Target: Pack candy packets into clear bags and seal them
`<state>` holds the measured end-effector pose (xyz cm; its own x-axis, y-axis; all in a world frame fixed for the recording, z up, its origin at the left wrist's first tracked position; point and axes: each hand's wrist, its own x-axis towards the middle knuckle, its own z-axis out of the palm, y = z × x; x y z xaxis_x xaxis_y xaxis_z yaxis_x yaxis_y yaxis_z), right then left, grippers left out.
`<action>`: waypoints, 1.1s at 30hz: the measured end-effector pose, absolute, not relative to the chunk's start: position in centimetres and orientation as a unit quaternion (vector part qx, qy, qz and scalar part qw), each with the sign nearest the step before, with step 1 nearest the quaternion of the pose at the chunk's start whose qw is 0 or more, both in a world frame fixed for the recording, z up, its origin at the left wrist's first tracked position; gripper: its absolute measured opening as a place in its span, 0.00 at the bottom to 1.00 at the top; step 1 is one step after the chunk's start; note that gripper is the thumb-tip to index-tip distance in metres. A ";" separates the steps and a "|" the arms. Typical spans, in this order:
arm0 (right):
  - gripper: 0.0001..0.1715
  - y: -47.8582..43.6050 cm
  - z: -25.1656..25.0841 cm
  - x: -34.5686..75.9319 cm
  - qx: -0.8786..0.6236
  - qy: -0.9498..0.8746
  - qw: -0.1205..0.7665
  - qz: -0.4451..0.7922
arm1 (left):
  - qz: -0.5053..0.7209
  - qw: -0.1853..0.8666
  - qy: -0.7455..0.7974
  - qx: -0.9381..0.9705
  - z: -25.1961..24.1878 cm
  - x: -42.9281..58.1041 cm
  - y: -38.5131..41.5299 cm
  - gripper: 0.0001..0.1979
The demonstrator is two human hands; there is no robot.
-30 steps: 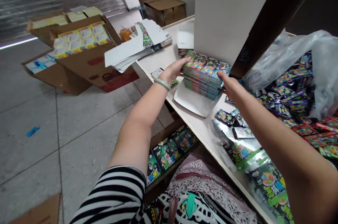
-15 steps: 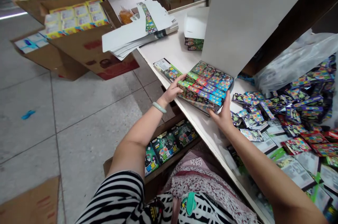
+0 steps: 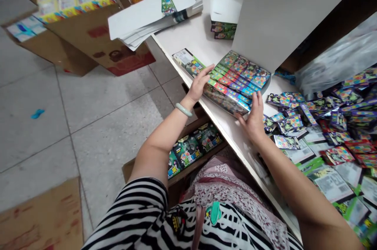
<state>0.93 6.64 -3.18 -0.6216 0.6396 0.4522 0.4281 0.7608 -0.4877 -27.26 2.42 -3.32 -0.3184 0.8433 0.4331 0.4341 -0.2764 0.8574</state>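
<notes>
A stack of colourful card packets (image 3: 237,81) lies in an open white carton near the table's front edge, the carton's white lid (image 3: 282,10) standing up behind it. My left hand (image 3: 200,84) presses flat against the stack's left end, a pale green bangle on that wrist. Against the stack's near right corner rests my right hand (image 3: 252,118), fingers stretched out. Both hands squeeze the stack between them.
Loose packets (image 3: 324,124) are heaped on the table at the right beside a clear plastic bag (image 3: 338,57). Flat white carton blanks (image 3: 153,14) overhang the far table edge. Open cardboard boxes (image 3: 73,14) stand on the floor; another box of packs (image 3: 191,148) sits under the table.
The stack went from being held up above a white flap to lying low in the carton near the table edge. Both hands came toward me with it; the view tilted down.
</notes>
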 end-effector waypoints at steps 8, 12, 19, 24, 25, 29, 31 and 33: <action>0.30 7.3 -1.9 3.2 -0.258 -0.910 0.270 0.182 | 0.598 0.171 0.562 0.545 -3.8 -27.0 3.4 0.30; 0.29 7.1 -2.3 3.0 -0.253 -0.900 0.281 0.216 | 0.595 0.188 0.556 0.549 -4.4 -27.1 3.4 0.30; 0.26 6.6 -2.9 2.3 -0.274 -0.895 0.271 0.223 | 0.547 0.185 0.599 0.555 -5.2 -27.8 2.8 0.33; 0.24 6.6 -1.7 2.7 -0.267 -0.909 0.263 0.183 | 0.511 0.127 0.631 0.569 -3.6 -27.6 2.0 0.31; 0.24 6.8 -1.3 2.9 -0.257 -0.912 0.266 0.179 | 0.503 0.104 0.638 0.574 -3.0 -27.2 1.7 0.31; 0.26 8.2 0.4 3.3 -0.284 -0.889 0.296 0.201 | 0.435 0.048 0.623 0.648 -0.4 -24.5 0.8 0.29; 0.21 9.0 1.0 2.8 -0.310 -0.867 0.312 0.235 | 0.379 0.062 0.602 0.700 0.5 -23.0 0.9 0.30; 0.16 9.4 1.4 2.1 -0.333 -0.844 0.323 0.268 | 0.339 0.079 0.592 0.727 0.9 -22.0 1.2 0.31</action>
